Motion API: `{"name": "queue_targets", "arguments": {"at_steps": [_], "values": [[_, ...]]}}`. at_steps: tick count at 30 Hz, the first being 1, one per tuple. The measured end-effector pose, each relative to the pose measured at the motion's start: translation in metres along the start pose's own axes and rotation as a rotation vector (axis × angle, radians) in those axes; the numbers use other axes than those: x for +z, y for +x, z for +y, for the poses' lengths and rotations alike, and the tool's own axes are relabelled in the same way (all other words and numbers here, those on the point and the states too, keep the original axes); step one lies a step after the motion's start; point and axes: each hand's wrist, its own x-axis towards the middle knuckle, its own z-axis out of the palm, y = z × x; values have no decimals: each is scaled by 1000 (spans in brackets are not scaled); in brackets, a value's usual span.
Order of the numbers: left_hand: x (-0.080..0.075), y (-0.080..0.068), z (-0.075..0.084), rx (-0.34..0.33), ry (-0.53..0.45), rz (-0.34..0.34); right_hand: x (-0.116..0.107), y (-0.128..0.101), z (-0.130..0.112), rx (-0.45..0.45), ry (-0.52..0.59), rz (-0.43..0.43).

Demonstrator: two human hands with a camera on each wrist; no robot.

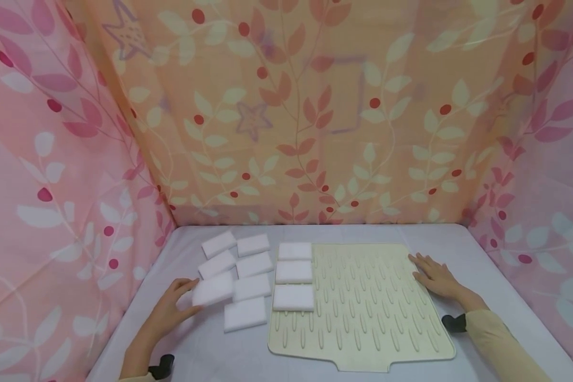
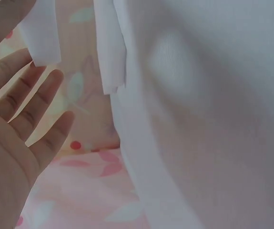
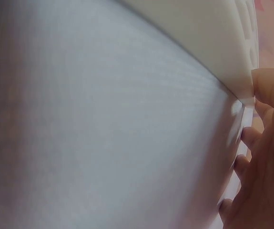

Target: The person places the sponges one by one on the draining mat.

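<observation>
Sponges [image 1: 235, 276] left of mat [image 1: 363, 313]

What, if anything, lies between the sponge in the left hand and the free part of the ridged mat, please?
The left hand holds a white sponge. Between it and the mat lie two loose sponges; three sponges fill the mat's left edge.

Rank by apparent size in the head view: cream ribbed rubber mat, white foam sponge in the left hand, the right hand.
1. Cream ribbed rubber mat, clearly largest.
2 and 3. White foam sponge held by the left hand, and the right hand: they look about alike, so I won't rank them.
</observation>
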Motion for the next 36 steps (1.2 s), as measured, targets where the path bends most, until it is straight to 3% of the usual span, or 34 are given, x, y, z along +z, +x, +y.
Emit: {"name": "queue_targets", "arguments": {"at_steps": [20, 29, 36], "values": [[30, 12, 36, 119, -92, -80, 1, -2, -4, 5, 16, -5], [47, 14, 48, 183, -105, -114, 2, -2, -2, -26, 7, 46], [55, 18, 62, 240, -145, -152, -3, -1, -5, 6, -2, -2]]}}
